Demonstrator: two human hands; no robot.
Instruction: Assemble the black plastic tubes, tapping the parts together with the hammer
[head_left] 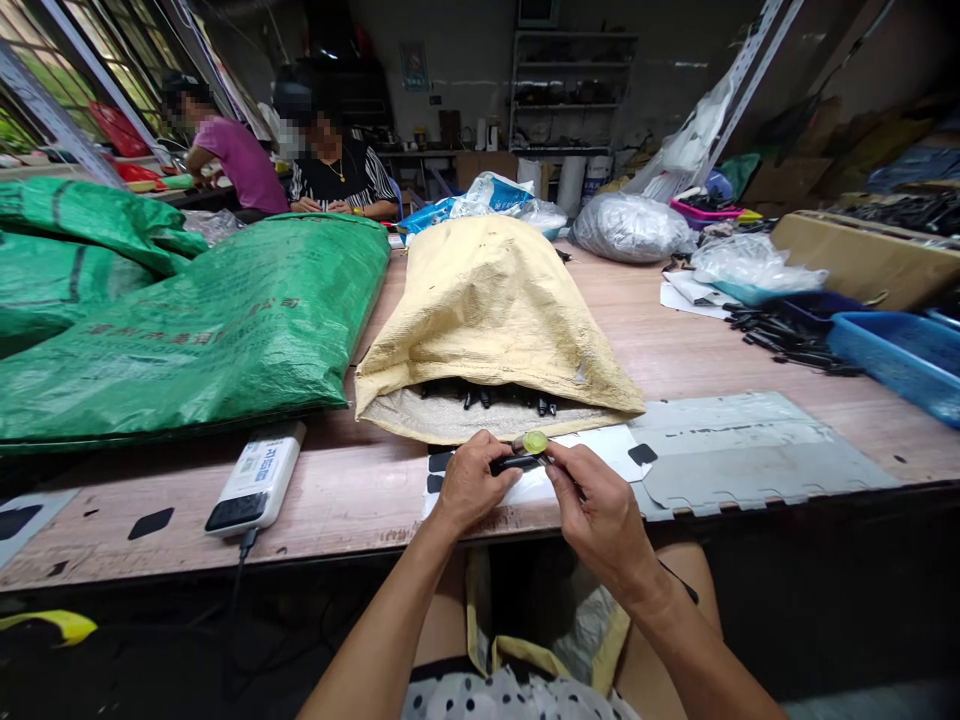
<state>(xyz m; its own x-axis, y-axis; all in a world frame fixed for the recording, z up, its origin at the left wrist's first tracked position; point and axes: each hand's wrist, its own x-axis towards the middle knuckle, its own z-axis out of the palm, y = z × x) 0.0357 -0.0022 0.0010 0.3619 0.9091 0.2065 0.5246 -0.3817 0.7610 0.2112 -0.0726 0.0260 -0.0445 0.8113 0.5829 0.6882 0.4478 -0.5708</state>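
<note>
My left hand (474,480) is closed on a black rod-shaped piece (512,463) above the table's front edge. My right hand (596,505) is pinched at the other end of that piece; a thin dark thing shows by its fingers, too small to name. Between the two hands sits a small rounded yellow-green thing (535,442), and I cannot tell which hand bears it. Just beyond lies a yellow woven sack (495,300), its mouth facing me and black pieces (478,397) showing inside. White sheets (611,450) with black patches lie beneath my hands.
A full green sack (202,330) lies at left, behind a white power bank (256,480) with a cable. A grey sheet (757,450), loose black parts (787,325) and a blue basket (900,360) are at right. Two people (337,170) sit at the back left.
</note>
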